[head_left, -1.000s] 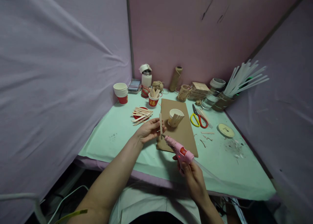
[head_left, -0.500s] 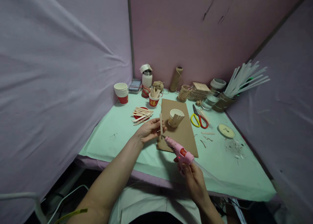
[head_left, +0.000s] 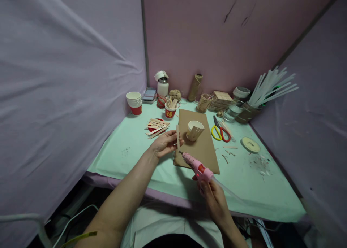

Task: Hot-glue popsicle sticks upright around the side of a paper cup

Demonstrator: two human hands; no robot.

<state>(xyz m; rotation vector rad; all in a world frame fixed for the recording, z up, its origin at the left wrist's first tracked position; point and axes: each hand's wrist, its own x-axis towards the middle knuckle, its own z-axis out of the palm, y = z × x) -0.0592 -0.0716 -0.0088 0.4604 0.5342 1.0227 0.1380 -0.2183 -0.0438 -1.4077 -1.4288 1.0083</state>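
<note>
My left hand (head_left: 167,143) pinches a flat wooden craft stick (head_left: 178,135), held upright over the left edge of a cardboard sheet (head_left: 202,154). My right hand (head_left: 213,197) is wrapped round the handle of a pink hot glue gun (head_left: 199,167). The gun's nozzle points up and left, at the lower end of the stick; whether it touches cannot be made out. Behind them on the cardboard stands a paper cup (head_left: 195,125) with several craft sticks fixed side by side on its near side.
Loose craft sticks (head_left: 157,127) lie on a red plate, near a red cup of sticks (head_left: 170,112) and stacked paper cups (head_left: 135,103). Scissors (head_left: 221,132) lie right of the cardboard. Farther right are a round lid (head_left: 251,145) and a container of glue sticks (head_left: 248,112).
The craft stick and my left hand have shifted very slightly left, with the glue gun's nozzle staying at the stick's lower end. Everything else is as before.
</note>
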